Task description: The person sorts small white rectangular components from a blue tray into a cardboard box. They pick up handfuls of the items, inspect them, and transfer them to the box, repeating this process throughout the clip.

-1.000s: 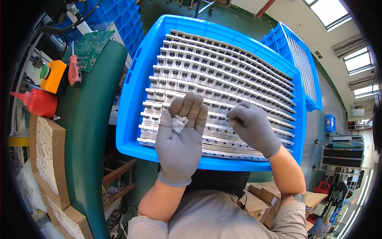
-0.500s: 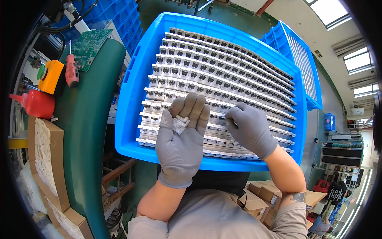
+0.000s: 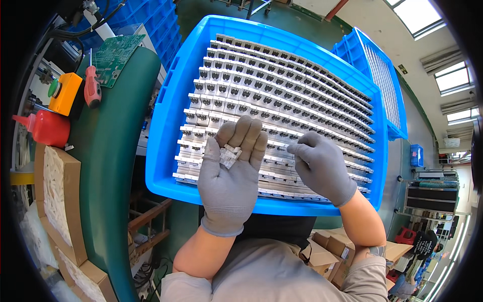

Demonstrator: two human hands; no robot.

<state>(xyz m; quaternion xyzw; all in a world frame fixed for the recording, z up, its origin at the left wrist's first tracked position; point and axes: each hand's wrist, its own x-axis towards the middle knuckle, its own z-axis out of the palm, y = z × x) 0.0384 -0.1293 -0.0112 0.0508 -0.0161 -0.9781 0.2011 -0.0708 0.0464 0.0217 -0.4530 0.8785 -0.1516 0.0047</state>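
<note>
Palm up over the near part of the blue crate, my left hand (image 3: 230,181) wears a grey glove. Several small clear plastic pieces (image 3: 230,156) lie in its palm, cupped by slightly curled fingers. My right hand (image 3: 324,167), gloved too, is over the crate's near right part. Its thumb and forefinger are pinched together at a row of modules, and whatever is between them is too small to make out. White block-shaped modules (image 3: 261,85) with dark openings stand in long rows inside the blue crate (image 3: 152,168).
To the left, a green-topped bench (image 3: 108,201) carries a screwdriver (image 3: 92,88), a green circuit board (image 3: 116,55), an orange box with a green button (image 3: 65,94) and a red bottle (image 3: 50,129). Another filled crate (image 3: 358,48) stands behind right. Cardboard boxes (image 3: 322,256) lie at lower right.
My right hand has shifted a little to the right, its fingertips still pinched. My left hand stays almost in place with the clear pieces in its palm.
</note>
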